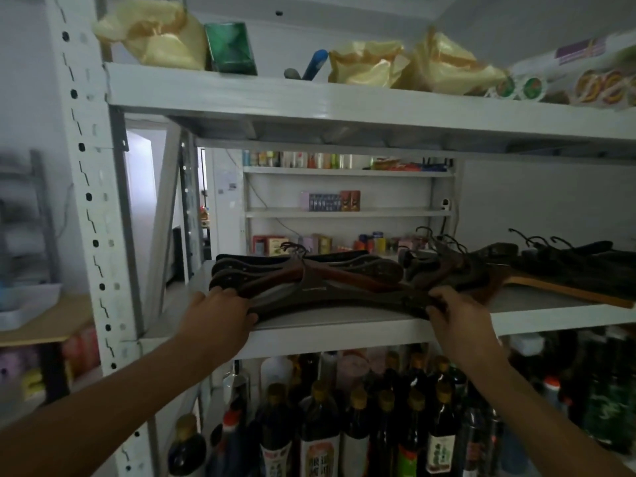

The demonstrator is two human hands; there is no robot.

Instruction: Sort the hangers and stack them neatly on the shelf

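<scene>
Dim shelf [344, 325]; hangers [309, 284] perhaps wooden.

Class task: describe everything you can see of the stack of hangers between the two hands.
The stack of hangers is dark brown, reddish in places and apparently wooden, lying flat near the front of the middle shelf, hooks pointing back. The left hand holds its left end; the right hand curls round its right end. More hangers lie behind and rightward.
</scene>
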